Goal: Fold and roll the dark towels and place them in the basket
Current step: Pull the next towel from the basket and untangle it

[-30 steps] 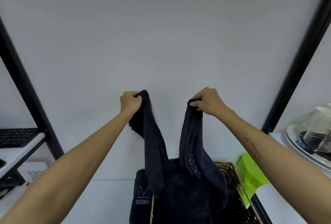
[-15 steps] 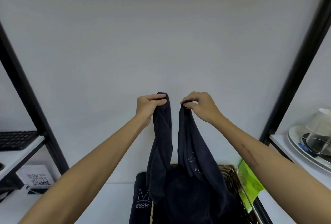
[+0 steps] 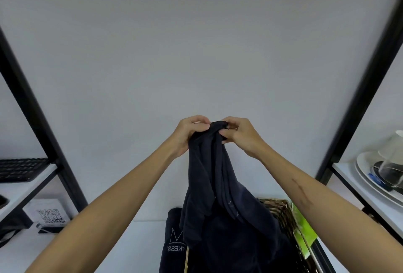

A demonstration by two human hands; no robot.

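A dark navy towel (image 3: 218, 185) hangs in the air in front of the white wall, its two upper corners brought together at the top. My left hand (image 3: 187, 133) grips one corner and my right hand (image 3: 237, 135) pinches the other, the hands almost touching. The towel's lower part drapes down over a woven wicker basket (image 3: 281, 209) at the bottom right. Another dark towel (image 3: 172, 244) with pale lettering lies at the basket's left side, partly hidden by the hanging one.
Black shelf posts (image 3: 32, 111) rise on both sides. A keyboard (image 3: 19, 169) lies on the left shelf, a QR-code card (image 3: 49, 216) below it. White plates and a clear container (image 3: 388, 170) sit on the right shelf. A bright green object (image 3: 303, 233) stands beside the basket.
My hands have moved toward each other, bringing the towel's two upper corners together so the towel now hangs doubled.
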